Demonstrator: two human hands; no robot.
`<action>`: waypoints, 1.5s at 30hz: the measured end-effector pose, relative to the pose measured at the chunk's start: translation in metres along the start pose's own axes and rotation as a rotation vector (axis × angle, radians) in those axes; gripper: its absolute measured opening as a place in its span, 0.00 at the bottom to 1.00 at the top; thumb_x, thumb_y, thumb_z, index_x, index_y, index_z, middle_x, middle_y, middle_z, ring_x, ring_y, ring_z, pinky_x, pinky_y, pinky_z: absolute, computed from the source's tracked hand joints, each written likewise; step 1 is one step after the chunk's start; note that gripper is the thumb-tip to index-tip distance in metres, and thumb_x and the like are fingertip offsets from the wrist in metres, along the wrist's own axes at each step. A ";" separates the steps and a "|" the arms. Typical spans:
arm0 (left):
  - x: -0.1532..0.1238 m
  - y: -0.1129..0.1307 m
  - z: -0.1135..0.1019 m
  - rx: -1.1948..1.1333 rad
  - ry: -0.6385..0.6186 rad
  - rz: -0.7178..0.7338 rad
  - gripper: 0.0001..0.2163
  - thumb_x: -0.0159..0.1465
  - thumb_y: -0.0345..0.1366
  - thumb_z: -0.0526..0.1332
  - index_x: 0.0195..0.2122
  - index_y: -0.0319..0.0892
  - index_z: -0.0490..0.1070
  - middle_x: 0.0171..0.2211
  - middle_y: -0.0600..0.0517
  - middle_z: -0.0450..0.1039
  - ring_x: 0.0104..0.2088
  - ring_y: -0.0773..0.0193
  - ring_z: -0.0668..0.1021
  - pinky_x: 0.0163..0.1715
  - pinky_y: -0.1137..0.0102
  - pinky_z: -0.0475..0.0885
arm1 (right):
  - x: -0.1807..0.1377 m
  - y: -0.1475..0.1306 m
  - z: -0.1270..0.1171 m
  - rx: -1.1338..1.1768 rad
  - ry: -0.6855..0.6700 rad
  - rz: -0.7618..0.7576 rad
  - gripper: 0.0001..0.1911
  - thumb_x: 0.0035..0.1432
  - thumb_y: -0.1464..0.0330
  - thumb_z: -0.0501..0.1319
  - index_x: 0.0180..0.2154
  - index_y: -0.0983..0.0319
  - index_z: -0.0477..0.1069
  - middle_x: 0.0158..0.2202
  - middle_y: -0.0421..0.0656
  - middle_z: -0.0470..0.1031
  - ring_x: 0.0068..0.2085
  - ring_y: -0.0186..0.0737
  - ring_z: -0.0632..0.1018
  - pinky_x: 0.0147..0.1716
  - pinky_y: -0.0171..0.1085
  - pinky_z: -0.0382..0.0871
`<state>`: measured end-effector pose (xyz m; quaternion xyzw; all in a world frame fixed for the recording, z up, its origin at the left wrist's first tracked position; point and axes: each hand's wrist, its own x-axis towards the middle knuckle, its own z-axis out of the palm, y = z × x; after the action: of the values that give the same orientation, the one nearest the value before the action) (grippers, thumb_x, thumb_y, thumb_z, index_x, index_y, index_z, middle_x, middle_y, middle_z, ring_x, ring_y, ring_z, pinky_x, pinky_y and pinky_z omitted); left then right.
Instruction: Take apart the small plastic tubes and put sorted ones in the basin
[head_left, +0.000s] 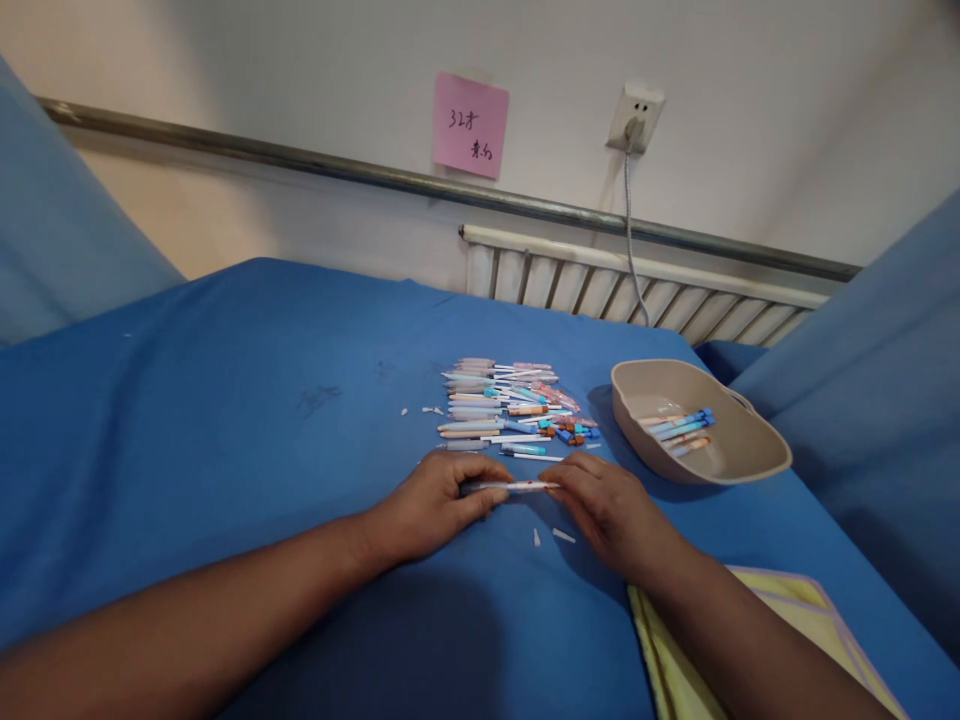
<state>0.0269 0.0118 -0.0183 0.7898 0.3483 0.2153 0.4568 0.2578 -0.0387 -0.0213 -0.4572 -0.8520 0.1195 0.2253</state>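
A slim white pen with small red marks lies level between my two hands, just above the blue cloth. My left hand pinches its left end with thumb and fingers. Its right end is gripped by my right hand, whose fingers hide the tip. Right beyond the hands, pen barrels, refills and coloured caps lie in loose rows; the caps, blue, brown and pink, gather on the right side. Two small white tapered pieces rest on the cloth below the pen, near my right hand.
A beige basket holding several pens stands to the right of the rows. A folded yellow cloth lies under my right forearm. Behind the table are a radiator, a metal rail and a plugged socket with a cable.
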 end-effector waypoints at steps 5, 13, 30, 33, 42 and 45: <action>0.001 -0.002 0.003 -0.217 -0.058 -0.130 0.10 0.61 0.39 0.60 0.39 0.40 0.75 0.28 0.55 0.73 0.26 0.69 0.73 0.28 0.75 0.68 | 0.000 0.000 -0.001 0.021 0.028 -0.032 0.10 0.66 0.70 0.51 0.45 0.60 0.69 0.39 0.46 0.74 0.39 0.41 0.74 0.38 0.38 0.68; 0.000 0.001 0.005 -0.226 -0.045 -0.126 0.11 0.59 0.39 0.62 0.40 0.39 0.75 0.29 0.54 0.74 0.26 0.70 0.73 0.28 0.75 0.68 | -0.001 -0.002 0.001 0.027 0.043 -0.053 0.10 0.65 0.71 0.52 0.46 0.60 0.68 0.38 0.46 0.73 0.39 0.41 0.74 0.38 0.37 0.68; -0.007 0.003 0.000 0.421 -0.013 0.363 0.10 0.67 0.35 0.54 0.45 0.42 0.72 0.40 0.48 0.77 0.41 0.62 0.76 0.43 0.70 0.68 | -0.001 -0.006 0.005 0.365 -0.031 0.151 0.10 0.64 0.66 0.53 0.34 0.61 0.71 0.26 0.39 0.71 0.28 0.34 0.72 0.28 0.32 0.63; -0.006 0.004 0.000 0.357 0.012 0.272 0.09 0.66 0.36 0.56 0.44 0.42 0.72 0.38 0.50 0.77 0.37 0.63 0.77 0.39 0.71 0.69 | -0.002 -0.006 0.009 0.423 -0.011 0.207 0.09 0.64 0.64 0.54 0.37 0.61 0.70 0.26 0.38 0.72 0.28 0.34 0.72 0.27 0.31 0.64; -0.002 0.002 0.006 0.104 0.015 0.093 0.08 0.62 0.37 0.60 0.39 0.40 0.73 0.33 0.52 0.77 0.33 0.65 0.77 0.35 0.74 0.70 | -0.004 -0.012 0.005 0.133 0.037 0.045 0.06 0.64 0.69 0.53 0.39 0.61 0.68 0.33 0.43 0.72 0.34 0.38 0.74 0.33 0.35 0.65; -0.006 0.002 0.005 0.271 0.017 0.201 0.08 0.64 0.38 0.58 0.40 0.42 0.73 0.35 0.51 0.77 0.36 0.64 0.77 0.37 0.72 0.68 | -0.002 -0.013 0.005 0.214 -0.008 0.101 0.08 0.65 0.67 0.53 0.37 0.60 0.68 0.29 0.41 0.73 0.31 0.36 0.74 0.32 0.34 0.65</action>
<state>0.0269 0.0045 -0.0194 0.8731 0.2972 0.2177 0.3194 0.2471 -0.0477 -0.0213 -0.4726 -0.8110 0.2228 0.2631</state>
